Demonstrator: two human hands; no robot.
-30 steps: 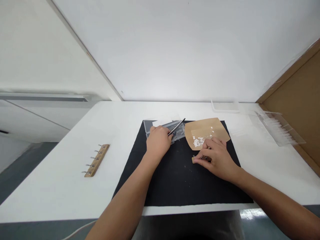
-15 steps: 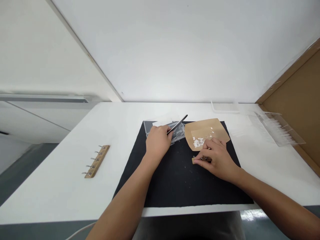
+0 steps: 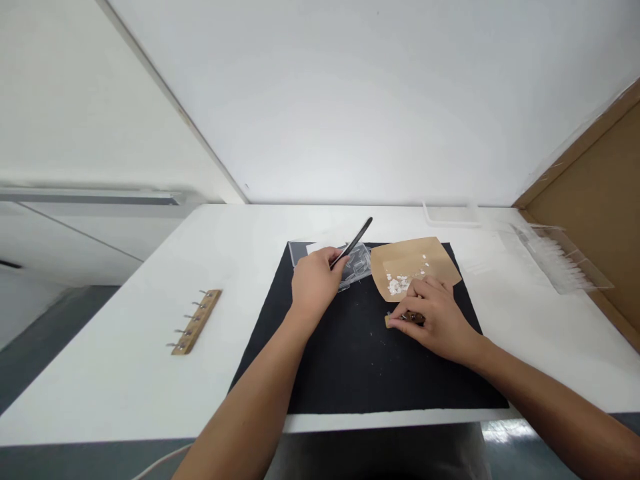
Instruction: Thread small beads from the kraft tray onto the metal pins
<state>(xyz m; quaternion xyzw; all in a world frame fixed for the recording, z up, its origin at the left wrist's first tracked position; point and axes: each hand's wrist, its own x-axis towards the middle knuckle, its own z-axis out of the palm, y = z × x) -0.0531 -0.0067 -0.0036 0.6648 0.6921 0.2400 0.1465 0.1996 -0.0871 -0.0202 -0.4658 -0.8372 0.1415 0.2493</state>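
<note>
My left hand (image 3: 317, 280) is closed around black tweezers (image 3: 357, 238), whose upper end slants up and to the right. Under and beyond that hand lies a clear plastic box (image 3: 356, 267) with small transparent pieces in it. My right hand (image 3: 435, 313) pinches a small wooden strip with metal fittings (image 3: 388, 321) on the black mat (image 3: 345, 373); fingers cover most of the strip. Just beyond the right hand, a brown paper sheet (image 3: 407, 252) bears small white flakes (image 3: 397, 285). The tweezers' tips are hidden.
To the left on the white table (image 3: 125, 380) lies another wooden strip with several metal hooks or clips (image 3: 197, 323). At the right stands a clear rack of translucent tubes (image 3: 555, 260). A white frame-like piece (image 3: 450, 222) is near the back wall.
The tweezers have turned a little more upright in my left hand, their upper end rising slightly. My right hand and its wooden strip stay in place.
</note>
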